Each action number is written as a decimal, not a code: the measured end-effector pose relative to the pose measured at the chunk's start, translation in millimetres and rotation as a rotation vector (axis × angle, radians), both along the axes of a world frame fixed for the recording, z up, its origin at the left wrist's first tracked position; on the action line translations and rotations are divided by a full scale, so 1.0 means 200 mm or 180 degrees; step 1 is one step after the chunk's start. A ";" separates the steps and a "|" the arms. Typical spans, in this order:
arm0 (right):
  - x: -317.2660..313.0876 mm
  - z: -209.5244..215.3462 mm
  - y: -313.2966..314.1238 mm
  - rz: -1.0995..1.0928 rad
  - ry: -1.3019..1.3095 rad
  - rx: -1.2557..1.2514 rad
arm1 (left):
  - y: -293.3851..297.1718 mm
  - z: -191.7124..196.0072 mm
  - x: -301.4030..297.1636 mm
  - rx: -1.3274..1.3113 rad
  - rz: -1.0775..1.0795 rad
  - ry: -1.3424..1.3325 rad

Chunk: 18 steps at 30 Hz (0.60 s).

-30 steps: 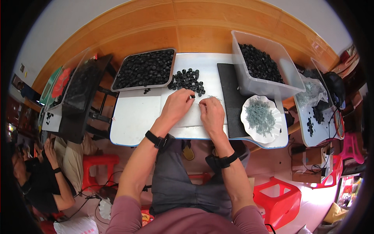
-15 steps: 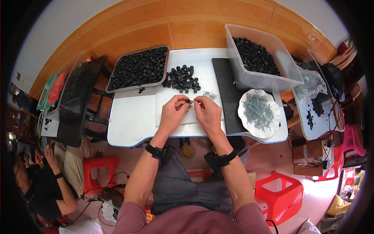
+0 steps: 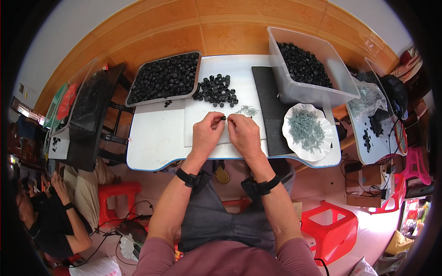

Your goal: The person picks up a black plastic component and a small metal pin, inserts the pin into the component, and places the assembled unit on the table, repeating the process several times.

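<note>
My left hand (image 3: 207,132) pinches a small round black cap (image 3: 223,118) between thumb and fingertips, above a white sheet (image 3: 195,117) on the table. Close beside it, my right hand (image 3: 244,134) has its thumb and fingertips pressed together against the cap's right side; whatever they hold is too small to make out. A loose cluster of black caps (image 3: 216,90) lies just beyond my hands. Some small grey-green pin-like pieces (image 3: 248,111) are scattered beyond my right fingertips.
A tray of black caps (image 3: 163,78) stands at the back left. On the right are a clear bin (image 3: 317,92) of black parts, a dark mat (image 3: 271,110) and a scalloped white plate (image 3: 291,143) heaped with grey-green pieces. Another person (image 3: 60,216) sits at far left; red stools (image 3: 331,225) stand around.
My hands stay over the white sheet, shifting only slightly. The left fingers have turned the black cap a little, and the right fingertips have come slightly nearer to it.
</note>
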State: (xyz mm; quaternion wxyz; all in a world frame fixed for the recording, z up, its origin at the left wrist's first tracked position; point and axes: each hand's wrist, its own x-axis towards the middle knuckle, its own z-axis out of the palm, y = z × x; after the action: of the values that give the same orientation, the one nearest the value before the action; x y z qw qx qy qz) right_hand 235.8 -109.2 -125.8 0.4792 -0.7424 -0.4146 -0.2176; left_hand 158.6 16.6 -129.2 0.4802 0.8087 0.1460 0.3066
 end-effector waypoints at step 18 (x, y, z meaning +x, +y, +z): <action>-0.01 0.02 -0.01 0.0111 -0.0048 0.0063 | -0.03 0.00 -0.01 0.0947 0.0059 -0.0270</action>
State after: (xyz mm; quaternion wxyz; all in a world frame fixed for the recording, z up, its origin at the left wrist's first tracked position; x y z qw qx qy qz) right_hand 233.6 -110.3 -122.7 0.4872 -0.7286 -0.4288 -0.2189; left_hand 156.1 11.5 -128.4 0.3580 0.8559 0.0860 0.3632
